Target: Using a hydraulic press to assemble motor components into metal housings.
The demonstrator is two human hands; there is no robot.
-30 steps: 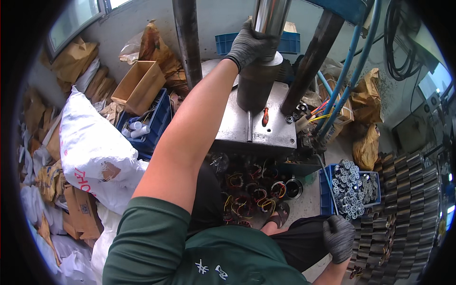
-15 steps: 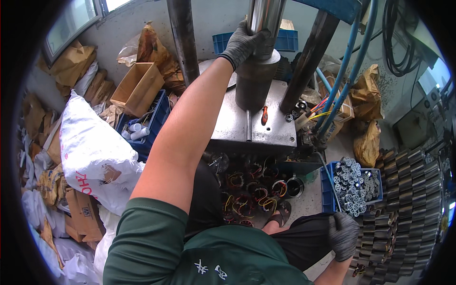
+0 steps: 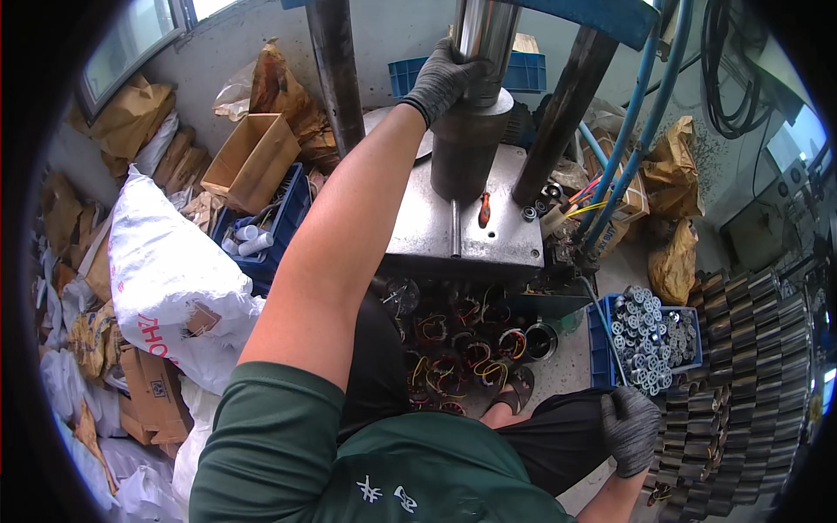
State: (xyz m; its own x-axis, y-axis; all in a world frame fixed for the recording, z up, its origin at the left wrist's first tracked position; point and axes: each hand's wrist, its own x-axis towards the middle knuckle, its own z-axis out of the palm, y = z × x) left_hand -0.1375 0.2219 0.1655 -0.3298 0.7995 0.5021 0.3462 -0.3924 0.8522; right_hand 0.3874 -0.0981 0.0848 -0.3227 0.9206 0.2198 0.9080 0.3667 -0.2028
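My left hand (image 3: 446, 78), in a dark grey glove, reaches up with its fingers wrapped round a metal cylinder (image 3: 485, 85). The cylinder stands upright on a thick round dark block (image 3: 471, 157), below the shiny ram (image 3: 485, 35) of a press. Some of the fingers are hidden behind the cylinder. At the lower right, my gloved right hand (image 3: 631, 429) is closed over the lower end of a thin lever rod (image 3: 610, 340), beside my knee. A short metal bar (image 3: 455, 228) and a red-handled screwdriver (image 3: 485, 211) lie on the press bed (image 3: 410, 222).
Dark columns (image 3: 336, 78) flank the ram under a blue crossbeam (image 3: 602, 19). Wound stators (image 3: 471, 353) with coloured wires lie on the floor below. A blue crate (image 3: 602, 362) holds grey round parts, next to stacked dark cylinders (image 3: 750, 349). A white sack (image 3: 174, 270) stands left.
The blue crossbeam sits slightly lower against the columns, and more of it shows. Both hands keep nearly the same places; the view has shifted a little.
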